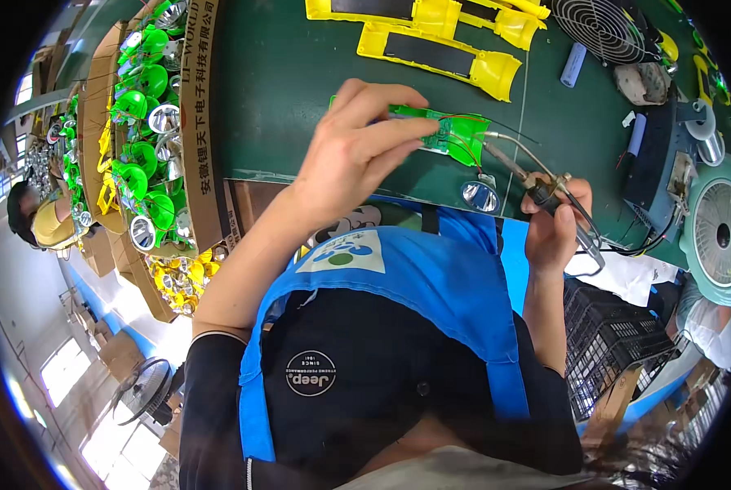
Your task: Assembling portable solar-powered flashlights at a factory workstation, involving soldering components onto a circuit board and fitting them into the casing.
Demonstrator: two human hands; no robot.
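Observation:
My left hand (pixel 357 143) has its fingers pressed on a green plastic casing (pixel 468 131) lying on the dark green table, with a small circuit board (pixel 437 139) in it. Thin red and dark wires rise from the casing. One wire leads down to a silvery lamp reflector (pixel 480 196) at the table's near edge. In my right hand (pixel 555 208) is a soldering iron (pixel 508 162) with a thin curved feed tube (pixel 519 140) along it. Its tip is beside the right end of the casing; whether it touches a wire, I cannot tell.
Yellow lamp casings (pixel 439 59) lie at the far side. A blue cylindrical battery cell (pixel 573 65) and a round fan grille (pixel 602 28) are far right, near a dark machine with solder rolls (pixel 700 122). On the left, a cardboard box (pixel 202 122) borders many green lamp heads (pixel 149 155).

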